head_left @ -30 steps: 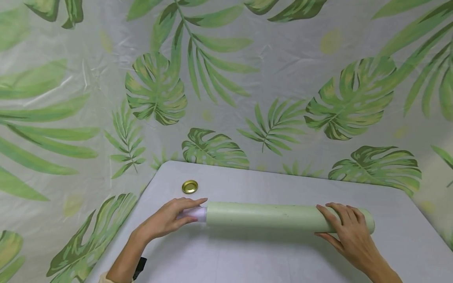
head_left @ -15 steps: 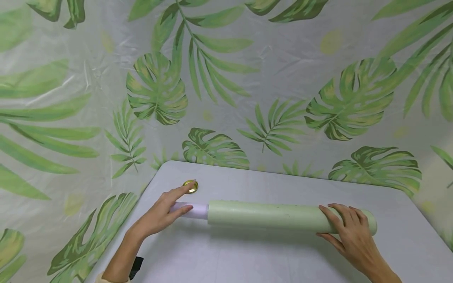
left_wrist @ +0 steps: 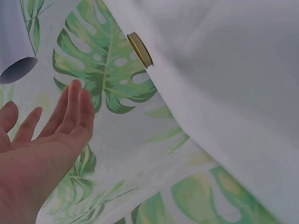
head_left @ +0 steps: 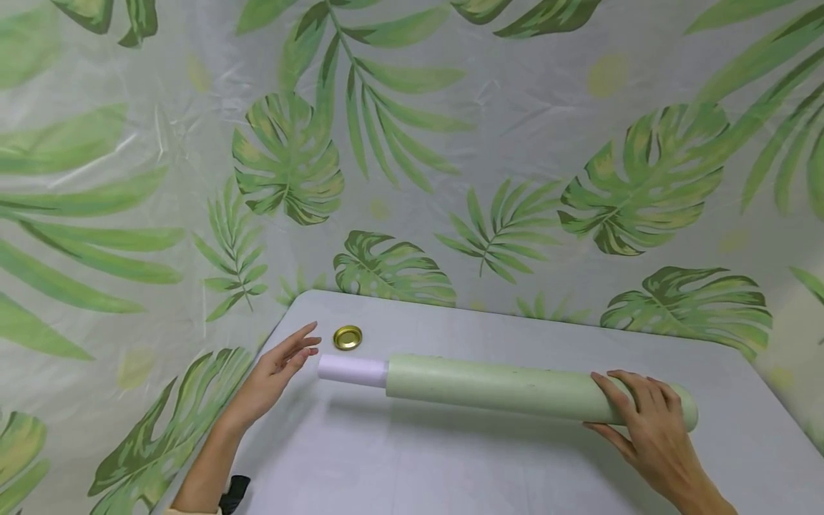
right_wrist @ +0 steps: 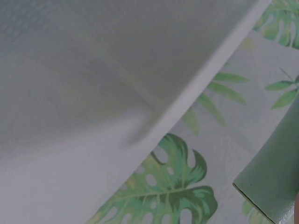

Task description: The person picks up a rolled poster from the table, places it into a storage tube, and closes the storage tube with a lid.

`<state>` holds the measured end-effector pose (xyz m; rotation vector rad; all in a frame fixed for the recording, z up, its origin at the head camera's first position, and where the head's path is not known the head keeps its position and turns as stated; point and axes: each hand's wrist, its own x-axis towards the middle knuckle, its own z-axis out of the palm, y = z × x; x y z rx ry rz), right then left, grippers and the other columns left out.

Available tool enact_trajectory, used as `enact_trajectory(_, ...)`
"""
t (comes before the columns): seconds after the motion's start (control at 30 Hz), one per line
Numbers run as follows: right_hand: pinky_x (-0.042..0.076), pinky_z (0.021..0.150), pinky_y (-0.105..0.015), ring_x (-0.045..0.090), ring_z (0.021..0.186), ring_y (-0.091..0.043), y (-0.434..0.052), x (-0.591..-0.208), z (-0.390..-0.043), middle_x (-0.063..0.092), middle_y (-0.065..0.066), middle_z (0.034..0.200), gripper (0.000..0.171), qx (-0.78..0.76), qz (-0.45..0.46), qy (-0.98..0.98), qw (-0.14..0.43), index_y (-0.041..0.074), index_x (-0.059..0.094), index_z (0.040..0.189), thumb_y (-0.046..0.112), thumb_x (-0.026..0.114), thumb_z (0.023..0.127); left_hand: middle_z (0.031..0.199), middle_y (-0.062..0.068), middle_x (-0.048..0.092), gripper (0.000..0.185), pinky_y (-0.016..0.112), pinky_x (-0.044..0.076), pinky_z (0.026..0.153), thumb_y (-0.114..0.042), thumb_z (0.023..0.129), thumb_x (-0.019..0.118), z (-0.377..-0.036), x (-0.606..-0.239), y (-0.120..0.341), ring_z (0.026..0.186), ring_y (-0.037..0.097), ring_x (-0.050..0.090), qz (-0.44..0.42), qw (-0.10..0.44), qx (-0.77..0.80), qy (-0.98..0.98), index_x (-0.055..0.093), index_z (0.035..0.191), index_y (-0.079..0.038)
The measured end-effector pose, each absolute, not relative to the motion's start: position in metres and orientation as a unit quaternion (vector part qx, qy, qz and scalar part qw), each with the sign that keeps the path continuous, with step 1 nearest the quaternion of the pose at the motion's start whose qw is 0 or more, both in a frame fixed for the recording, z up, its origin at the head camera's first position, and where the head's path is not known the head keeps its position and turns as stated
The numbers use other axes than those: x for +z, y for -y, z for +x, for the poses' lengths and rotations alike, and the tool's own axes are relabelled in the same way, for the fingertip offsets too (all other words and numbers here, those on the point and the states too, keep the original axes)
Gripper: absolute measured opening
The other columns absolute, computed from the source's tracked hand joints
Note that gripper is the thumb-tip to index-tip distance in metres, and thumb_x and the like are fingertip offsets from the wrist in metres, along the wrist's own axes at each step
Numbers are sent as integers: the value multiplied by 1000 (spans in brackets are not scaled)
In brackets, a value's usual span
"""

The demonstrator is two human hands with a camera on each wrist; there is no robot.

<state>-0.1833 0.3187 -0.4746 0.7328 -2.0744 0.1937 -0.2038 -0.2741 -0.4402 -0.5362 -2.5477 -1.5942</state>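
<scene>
A long pale green tube [head_left: 489, 386] is held above the table, its left end a little higher than its right. My right hand [head_left: 653, 429] grips it near the right end, thumb below and fingers over the top. From the left end sticks out a roll of white paper [head_left: 352, 370]; the left wrist view shows the hollow end of this roll [left_wrist: 16, 51]. My left hand [head_left: 273, 372] is off the roll, just left of its end, fingers loosely extended with nothing in them. In the right wrist view, the green tube's end [right_wrist: 275, 177] shows at the lower right.
A gold metal lid [head_left: 347, 337] lies on the white table [head_left: 450, 472] near its back left corner, behind the roll. Behind the table hangs a leaf-patterned sheet [head_left: 412, 179]. Something black [head_left: 234, 493] is at the left wrist.
My left hand has let go of the paper roll and drawn back left. More of the roll shows out of the tube. The tube's left end has risen slightly; my right hand keeps its grip.
</scene>
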Motion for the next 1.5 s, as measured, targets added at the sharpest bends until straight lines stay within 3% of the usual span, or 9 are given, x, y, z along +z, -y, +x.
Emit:
enact_trajectory(0.17,37,89,-57,57,104,-42,-319,-474,-183,65,-24,119,76,84,296,837,452,6,67,132,70,44,100,158,23,46,53,11,45,103,-22,112,48,-205,-444,272,132,-1,56,-190,-3,-574,797,35,163,-21)
enact_trajectory(0.23,36,90,-56,57,105,-41,-319,-474,-183,65,-24,119,76,86,295,837,453,6,67,133,71,44,100,158,22,46,52,12,47,103,-21,111,50,-205,-445,270,130,-7,55,-195,-13,-586,787,37,162,-21)
enact_trajectory(0.37,35,91,-54,57,105,-41,-319,-475,-183,66,-23,119,76,87,295,837,453,6,67,133,71,45,99,156,19,50,50,17,50,103,-17,111,48,-207,-448,268,130,-2,58,-220,-18,-594,774,40,161,-18)
enact_trajectory(0.5,35,92,-53,58,104,-40,-318,-476,-184,66,-23,118,77,88,296,834,457,5,66,133,71,45,99,154,6,55,48,19,52,101,-16,112,47,-207,-448,266,128,1,59,-233,-14,-592,771,43,159,-17)
enact_trajectory(0.73,36,90,-56,57,104,-41,-319,-477,-182,65,-24,119,78,88,293,838,452,4,66,133,71,43,100,157,-6,51,44,20,53,99,-17,111,50,-203,-445,261,127,-2,57,-224,-18,-597,770,49,155,-10)
enact_trajectory(0.93,36,90,-55,57,104,-40,-319,-479,-182,66,-23,118,78,91,294,836,455,4,66,133,71,44,99,146,-18,59,43,20,54,95,-21,110,53,-201,-443,259,120,-1,60,-207,-26,-590,780,54,150,-6)
enact_trajectory(1.0,36,90,-54,58,103,-40,-318,-479,-182,66,-22,118,78,92,295,834,457,4,66,132,71,45,99,146,-16,60,43,20,54,95,-21,110,53,-200,-443,259,120,-1,60,-205,-27,-589,781,55,150,-6)
enact_trajectory(1.23,37,89,-57,57,103,-41,-318,-479,-181,66,-23,118,78,91,292,839,451,4,66,133,71,45,99,153,18,55,41,17,53,98,-18,108,57,-198,-442,255,127,-5,58,-207,-2,-590,780,58,147,-6)
enact_trajectory(1.5,38,88,-57,57,103,-41,-316,-479,-182,65,-24,119,76,86,299,837,450,5,67,132,70,44,100,144,19,63,36,17,54,97,-18,101,68,-194,-440,246,123,-2,63,-176,53,-581,793,69,137,-16)
